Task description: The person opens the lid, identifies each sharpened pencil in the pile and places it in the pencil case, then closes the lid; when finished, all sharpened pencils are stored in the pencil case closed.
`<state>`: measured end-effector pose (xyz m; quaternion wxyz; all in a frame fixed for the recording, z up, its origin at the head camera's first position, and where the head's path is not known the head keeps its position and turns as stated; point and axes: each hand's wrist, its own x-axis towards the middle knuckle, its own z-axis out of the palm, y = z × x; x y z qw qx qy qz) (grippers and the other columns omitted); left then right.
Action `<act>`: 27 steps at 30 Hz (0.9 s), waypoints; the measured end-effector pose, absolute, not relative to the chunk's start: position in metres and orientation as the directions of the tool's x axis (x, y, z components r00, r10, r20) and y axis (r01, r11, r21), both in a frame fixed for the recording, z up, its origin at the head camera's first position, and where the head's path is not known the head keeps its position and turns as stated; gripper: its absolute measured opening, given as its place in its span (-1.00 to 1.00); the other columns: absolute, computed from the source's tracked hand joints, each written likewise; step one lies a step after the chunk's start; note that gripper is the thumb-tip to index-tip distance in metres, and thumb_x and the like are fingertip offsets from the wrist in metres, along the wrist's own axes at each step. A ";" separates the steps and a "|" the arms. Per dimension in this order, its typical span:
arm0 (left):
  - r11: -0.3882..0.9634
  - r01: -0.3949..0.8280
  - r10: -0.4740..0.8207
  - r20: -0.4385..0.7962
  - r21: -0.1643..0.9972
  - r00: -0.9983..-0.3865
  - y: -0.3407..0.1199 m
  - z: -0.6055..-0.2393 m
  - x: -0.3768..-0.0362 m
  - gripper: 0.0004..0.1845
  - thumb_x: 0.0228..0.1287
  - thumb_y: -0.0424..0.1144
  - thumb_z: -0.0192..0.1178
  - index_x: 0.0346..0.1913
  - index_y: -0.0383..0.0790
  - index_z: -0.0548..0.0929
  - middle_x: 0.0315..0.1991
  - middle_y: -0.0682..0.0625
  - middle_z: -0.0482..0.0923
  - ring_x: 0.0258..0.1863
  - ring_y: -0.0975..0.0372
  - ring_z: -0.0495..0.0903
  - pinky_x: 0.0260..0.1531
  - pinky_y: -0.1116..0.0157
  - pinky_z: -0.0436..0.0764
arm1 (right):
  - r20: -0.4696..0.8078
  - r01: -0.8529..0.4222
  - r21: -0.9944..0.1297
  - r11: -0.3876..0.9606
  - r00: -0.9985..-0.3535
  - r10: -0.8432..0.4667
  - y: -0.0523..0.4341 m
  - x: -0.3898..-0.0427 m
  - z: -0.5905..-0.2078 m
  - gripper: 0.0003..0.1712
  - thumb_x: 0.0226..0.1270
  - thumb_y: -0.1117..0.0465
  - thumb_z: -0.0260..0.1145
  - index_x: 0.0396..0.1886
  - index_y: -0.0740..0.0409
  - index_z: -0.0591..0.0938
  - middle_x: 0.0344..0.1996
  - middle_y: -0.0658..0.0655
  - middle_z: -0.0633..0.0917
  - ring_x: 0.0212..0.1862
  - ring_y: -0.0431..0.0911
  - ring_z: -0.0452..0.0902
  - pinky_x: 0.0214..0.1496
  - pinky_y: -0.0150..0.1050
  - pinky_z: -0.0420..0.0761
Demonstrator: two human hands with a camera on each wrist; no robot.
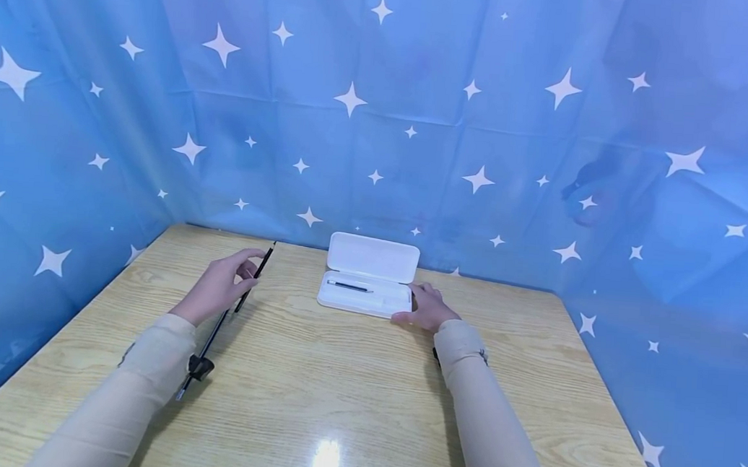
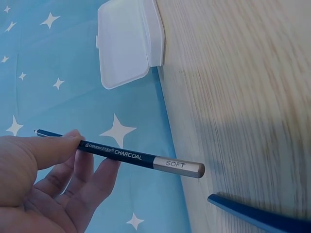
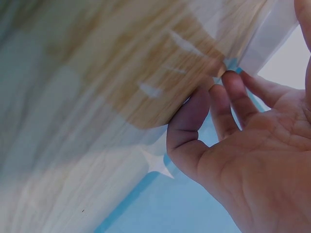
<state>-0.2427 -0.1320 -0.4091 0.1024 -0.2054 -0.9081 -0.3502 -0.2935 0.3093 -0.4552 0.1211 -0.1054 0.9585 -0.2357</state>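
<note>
My left hand (image 1: 217, 288) pinches a black charcoal pencil (image 2: 121, 154) between thumb and fingers. "CHARCOAL" and "SOFT" show on its side, and its silver end is toward the table in the left wrist view. Beneath the left wrist, a second dark pencil (image 1: 212, 334) lies on the tabletop. A white pencil case (image 1: 359, 305) stands with its lid (image 1: 374, 257) up near the back edge. Inside the case lies another dark pencil (image 1: 349, 286). My right hand (image 1: 430, 310) holds the case's right end, with the thumb at its front corner.
The light wooden table (image 1: 312, 374) ends at the back against a blue curtain (image 1: 412, 156) with white stars, which also hangs along both sides. A black wrist strap piece (image 1: 200, 367) hangs below the left sleeve, over the second pencil.
</note>
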 end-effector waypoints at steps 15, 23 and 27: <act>0.656 0.470 0.289 0.379 0.591 -0.879 -0.121 -0.409 -0.247 -0.46 0.38 -0.49 0.25 0.39 -0.30 0.41 -0.11 -0.19 0.65 -0.13 -0.01 0.66 -0.14 -0.01 0.59 | -0.168 -0.152 -0.465 0.872 -0.952 -0.256 0.306 -0.290 -0.452 0.10 0.29 -0.23 0.43 0.62 0.14 0.14 0.52 0.36 0.14 0.53 0.30 -0.04 0.48 0.26 0.15; 0.622 0.491 0.276 0.417 0.610 -0.866 -0.113 -0.407 -0.251 -0.44 0.38 -0.49 0.25 0.40 -0.28 0.40 -0.10 -0.20 0.64 -0.11 -0.03 0.65 -0.08 -0.08 0.60 | -0.142 -0.169 -0.472 0.865 -0.954 -0.264 0.302 -0.282 -0.444 0.03 0.33 -0.15 0.44 0.60 0.20 0.18 0.47 0.38 0.21 0.49 0.32 0.03 0.46 0.25 0.19; 0.615 0.485 0.273 0.410 0.621 -0.870 -0.109 -0.405 -0.252 -0.45 0.39 -0.48 0.25 0.39 -0.26 0.40 -0.09 -0.20 0.62 -0.10 -0.01 0.64 -0.12 -0.04 0.60 | -0.146 -0.170 -0.466 0.868 -0.953 -0.265 0.304 -0.284 -0.446 0.05 0.33 -0.17 0.43 0.60 0.20 0.16 0.48 0.37 0.20 0.49 0.32 0.03 0.46 0.25 0.19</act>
